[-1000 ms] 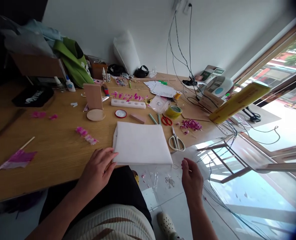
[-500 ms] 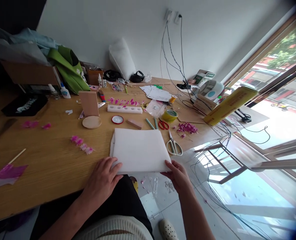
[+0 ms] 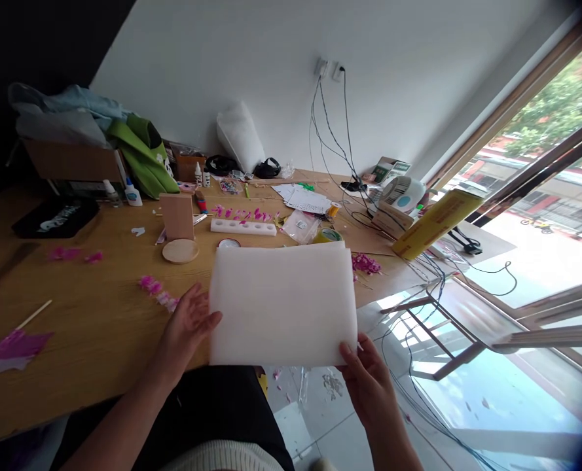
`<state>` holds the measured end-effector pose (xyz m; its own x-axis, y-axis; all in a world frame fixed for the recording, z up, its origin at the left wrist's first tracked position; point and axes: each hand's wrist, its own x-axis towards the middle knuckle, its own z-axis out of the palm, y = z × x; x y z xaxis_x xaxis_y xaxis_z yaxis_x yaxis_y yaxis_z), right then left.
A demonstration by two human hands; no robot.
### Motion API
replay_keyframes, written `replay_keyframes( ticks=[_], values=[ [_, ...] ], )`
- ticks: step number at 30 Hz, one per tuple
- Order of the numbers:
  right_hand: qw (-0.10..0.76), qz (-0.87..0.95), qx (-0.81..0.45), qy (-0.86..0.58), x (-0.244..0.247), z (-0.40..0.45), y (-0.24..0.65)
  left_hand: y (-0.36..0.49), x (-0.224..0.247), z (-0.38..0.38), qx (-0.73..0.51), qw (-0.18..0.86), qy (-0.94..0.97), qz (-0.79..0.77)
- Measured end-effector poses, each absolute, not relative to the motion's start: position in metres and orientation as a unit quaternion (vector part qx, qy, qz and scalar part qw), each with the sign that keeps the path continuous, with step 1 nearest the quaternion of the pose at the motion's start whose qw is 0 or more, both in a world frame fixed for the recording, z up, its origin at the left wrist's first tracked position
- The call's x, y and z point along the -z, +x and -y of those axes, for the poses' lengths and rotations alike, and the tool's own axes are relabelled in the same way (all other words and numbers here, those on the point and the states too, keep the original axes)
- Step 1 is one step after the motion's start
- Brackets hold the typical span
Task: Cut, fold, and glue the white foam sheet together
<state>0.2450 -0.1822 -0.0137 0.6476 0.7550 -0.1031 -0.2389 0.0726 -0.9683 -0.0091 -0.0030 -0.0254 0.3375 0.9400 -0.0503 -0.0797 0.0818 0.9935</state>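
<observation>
A folded white foam sheet [image 3: 283, 304] is held up in front of me, tilted, over the table's front edge. Its lower right corner is pinched by my right hand [image 3: 369, 376], thumb on the front face and fingers behind. At the left edge, my left hand [image 3: 185, 333] has its thumb over the front; its fingertips are partly hidden at the sheet's side. Pink petals [image 3: 158, 292] in a short row lie beside my left hand. Behind the sheet are a round wooden disc [image 3: 180, 251] and a white block with holes [image 3: 243, 227]. The scissors are hidden by the sheet.
A wooden board [image 3: 177, 217] stands upright behind the disc. Yellow tape [image 3: 327, 235] and purple flower pieces [image 3: 366, 263] lie on the right. A long yellow box [image 3: 435, 224] leans there near cables. Pink fabric on a stick [image 3: 18, 350] lies far left.
The foam sheet has risen and tilted up toward me, now covering both scissors. My left hand has shifted from its lower left corner up to its left edge. The camera view has tilted up.
</observation>
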Motion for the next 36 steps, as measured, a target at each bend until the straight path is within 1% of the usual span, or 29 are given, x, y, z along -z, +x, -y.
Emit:
replay_keyframes(
  ticks=[2,3,5,8,12,15,19,22,24,28,31,34,36],
  values=[
    [0.699,0.219,-0.356,-0.58,0.012,0.186,0.238,-0.012,0.018,0.002,-0.346,0.729,0.471,-0.356],
    [0.7,0.217,-0.355,-0.581,0.012,0.187,0.234,-0.014,0.015,0.003,-0.32,0.765,0.447,-0.336],
    [0.698,0.219,-0.354,-0.583,0.013,0.188,0.229,-0.017,0.012,0.007,-0.287,0.8,0.415,-0.325],
    [0.682,0.242,-0.351,-0.594,0.014,0.19,0.226,-0.02,0.009,0.012,-0.278,0.792,0.407,-0.359],
    [0.647,0.287,-0.362,-0.607,0.012,0.191,0.231,-0.025,0.002,0.02,-0.316,0.748,0.42,-0.406],
    [0.63,0.311,-0.377,-0.604,0.008,0.194,0.236,-0.031,-0.002,0.027,-0.333,0.707,0.472,-0.408],
    [0.604,0.311,-0.403,-0.614,0.004,0.201,0.237,-0.043,-0.002,0.037,-0.333,0.657,0.529,-0.422],
    [0.605,0.292,-0.4,-0.623,0.004,0.199,0.234,-0.047,-0.004,0.041,-0.345,0.64,0.533,-0.434],
    [0.615,0.275,-0.403,-0.62,0.003,0.192,0.232,-0.044,-0.006,0.039,-0.328,0.651,0.533,-0.43],
    [0.614,0.229,-0.444,-0.611,0.005,0.174,0.229,-0.029,-0.011,0.024,-0.267,0.71,0.515,-0.4],
    [0.619,0.176,-0.465,-0.608,0.008,0.166,0.229,-0.02,-0.014,0.011,-0.251,0.746,0.504,-0.356],
    [0.647,0.137,-0.456,-0.595,0.012,0.164,0.23,-0.02,-0.012,0.003,-0.228,0.761,0.517,-0.32],
    [0.655,0.134,-0.447,-0.594,0.014,0.165,0.231,-0.021,-0.008,-0.001,-0.214,0.753,0.535,-0.318]
  ],
)
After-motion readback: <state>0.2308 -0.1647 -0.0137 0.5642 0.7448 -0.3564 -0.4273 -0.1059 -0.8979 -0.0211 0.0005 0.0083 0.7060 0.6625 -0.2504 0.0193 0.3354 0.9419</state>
